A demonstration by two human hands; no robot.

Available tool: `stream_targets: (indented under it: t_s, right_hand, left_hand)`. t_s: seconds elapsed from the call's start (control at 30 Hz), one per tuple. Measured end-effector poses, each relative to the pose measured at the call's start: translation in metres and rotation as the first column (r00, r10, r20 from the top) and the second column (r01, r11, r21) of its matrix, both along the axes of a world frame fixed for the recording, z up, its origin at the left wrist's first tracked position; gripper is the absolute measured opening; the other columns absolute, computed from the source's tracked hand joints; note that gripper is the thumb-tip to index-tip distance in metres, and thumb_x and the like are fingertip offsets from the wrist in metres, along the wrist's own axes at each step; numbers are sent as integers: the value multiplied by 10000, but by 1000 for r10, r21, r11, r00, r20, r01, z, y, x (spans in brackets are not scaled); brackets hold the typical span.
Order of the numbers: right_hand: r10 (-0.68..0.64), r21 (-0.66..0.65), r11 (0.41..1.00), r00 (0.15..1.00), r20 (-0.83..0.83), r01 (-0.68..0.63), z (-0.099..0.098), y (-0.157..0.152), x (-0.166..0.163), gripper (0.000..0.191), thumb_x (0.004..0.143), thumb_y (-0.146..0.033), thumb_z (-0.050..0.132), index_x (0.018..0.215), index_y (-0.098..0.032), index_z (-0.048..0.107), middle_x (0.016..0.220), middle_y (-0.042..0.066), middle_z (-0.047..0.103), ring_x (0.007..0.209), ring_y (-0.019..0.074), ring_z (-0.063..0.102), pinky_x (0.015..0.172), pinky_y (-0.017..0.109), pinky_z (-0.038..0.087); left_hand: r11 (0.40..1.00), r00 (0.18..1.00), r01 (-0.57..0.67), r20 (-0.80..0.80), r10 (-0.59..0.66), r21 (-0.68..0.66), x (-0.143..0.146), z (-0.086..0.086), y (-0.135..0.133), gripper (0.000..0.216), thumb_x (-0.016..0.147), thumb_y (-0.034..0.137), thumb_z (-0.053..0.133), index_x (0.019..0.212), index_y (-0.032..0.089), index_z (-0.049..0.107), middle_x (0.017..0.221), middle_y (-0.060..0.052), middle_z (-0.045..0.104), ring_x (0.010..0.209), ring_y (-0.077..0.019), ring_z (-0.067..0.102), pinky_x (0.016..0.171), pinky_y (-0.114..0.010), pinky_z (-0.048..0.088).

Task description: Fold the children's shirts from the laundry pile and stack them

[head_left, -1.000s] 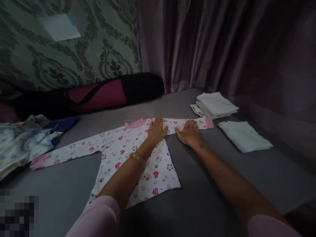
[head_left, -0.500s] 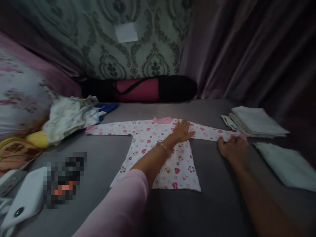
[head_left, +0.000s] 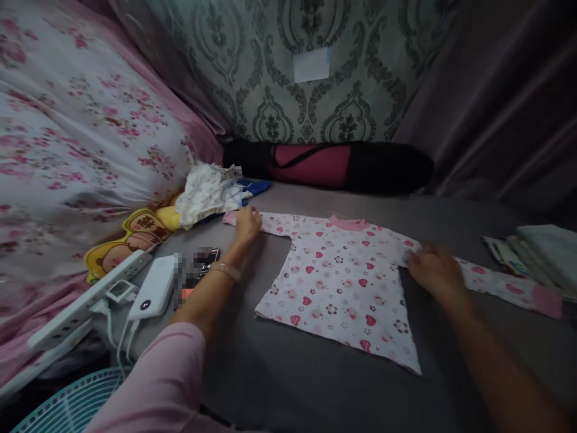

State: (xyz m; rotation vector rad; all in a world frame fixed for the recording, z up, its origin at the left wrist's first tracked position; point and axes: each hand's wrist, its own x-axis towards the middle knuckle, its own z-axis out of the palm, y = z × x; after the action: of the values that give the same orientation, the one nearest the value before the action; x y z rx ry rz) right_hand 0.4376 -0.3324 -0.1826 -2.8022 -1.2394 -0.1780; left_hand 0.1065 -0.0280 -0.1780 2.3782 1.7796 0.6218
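Observation:
A child's long-sleeved shirt (head_left: 333, 270), white with pink hearts and flowers and pink collar and cuffs, lies spread flat on the grey sheet. My left hand (head_left: 249, 224) is at its left sleeve, just inside the cuff, with the fingers curled closed on the cloth. Over the right sleeve, close to the shoulder, is my right hand (head_left: 436, 272). Motion blurs its fingers, so their grip does not show. The right sleeve slants down and away beyond that hand, its pink cuff near the stacked cloths.
A long black and pink bag (head_left: 315, 163) lies along the wall. Crumpled clothes (head_left: 210, 189) and a yellow cushion (head_left: 139, 237) are at left, near a power strip (head_left: 90, 300), a white power bank (head_left: 154, 287) and a phone (head_left: 208, 263). Folded cloths (head_left: 547, 246) are stacked at right.
The view has turned left. My left hand has gone from the right shoulder to the left sleeve; my right hand has moved from the right cuff towards the shoulder. The right sleeve now slants lower.

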Motion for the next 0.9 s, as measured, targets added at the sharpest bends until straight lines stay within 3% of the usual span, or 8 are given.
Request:
stream_targets:
  t_s: [0.13,0.33,0.53,0.6,0.7,0.77,0.83,0.9]
  right_hand:
    - [262,5,965,962,-79,-262,-2,58,-56,487,943,-218,321,1370,-30,461,1457,245,408,1372,307,360,1105,456,306]
    - [444,72,895,864,-236,-441,-6,145,-138,554,977,-292,233,1456,-39,349,1549,185,288,1441,280,232,1165,437,177]
    - [469,134,883,845,-256,-450,-24,179,-168,618,987,-393,249,1486,-31,283,1572,171,231,1456,272,175,1171,473,115]
    - [468,153,884,847,-254,-442,-29,181,-171,631,987,-406,249,1492,-29,267,1578,166,214,1462,266,152,1176,480,66]
    - [463,165,886,825,-323,-433,-27,182,-171,631,984,-411,274,1497,-43,267,1586,152,193,1470,258,121,1181,477,23]
    - [470,183,881,761,-447,-437,-19,181,-164,616,985,-410,286,1494,-62,288,1583,137,209,1470,241,135,1189,457,54]
    - [484,283,875,679,-552,-393,-9,175,-149,580,984,-387,307,1481,-89,331,1561,123,285,1447,205,231,1182,397,166]
    - [505,441,855,637,-583,-274,-3,158,-124,527,963,-333,365,1438,-112,414,1489,121,425,1368,177,391,1124,333,308]
  left_hand:
    - [956,956,-285,-88,279,-65,-46,7,21,408,873,319,469,1166,59,583,1267,-248,539,1214,-368,482,973,-433,409]
    - [916,948,-316,-124,294,-246,-64,5,49,392,857,359,506,1102,73,615,1244,-259,584,1169,-365,553,893,-395,459]
    - [899,954,-300,-126,273,-318,-71,-2,62,370,850,383,541,1068,99,632,1146,-233,648,1065,-343,620,806,-363,489]
    - [901,940,-339,-136,313,-270,-67,-3,57,408,849,394,549,1112,87,608,1200,-255,609,1123,-367,579,843,-400,482]
    - [929,921,-371,-137,365,-21,-45,-1,40,435,846,302,552,1187,32,540,1300,-294,501,1238,-397,466,950,-468,423]
    - [964,957,-255,-126,263,76,-18,1,23,421,843,242,544,1201,22,524,1296,-286,491,1243,-391,449,985,-484,393]
    - [999,995,-5,-99,9,46,16,0,4,412,853,231,540,1223,49,527,1266,-248,526,1211,-354,484,989,-453,400]
    - [952,952,305,-27,-305,-7,53,-5,-16,392,870,220,531,1241,94,545,1232,-195,573,1171,-294,528,985,-390,415]
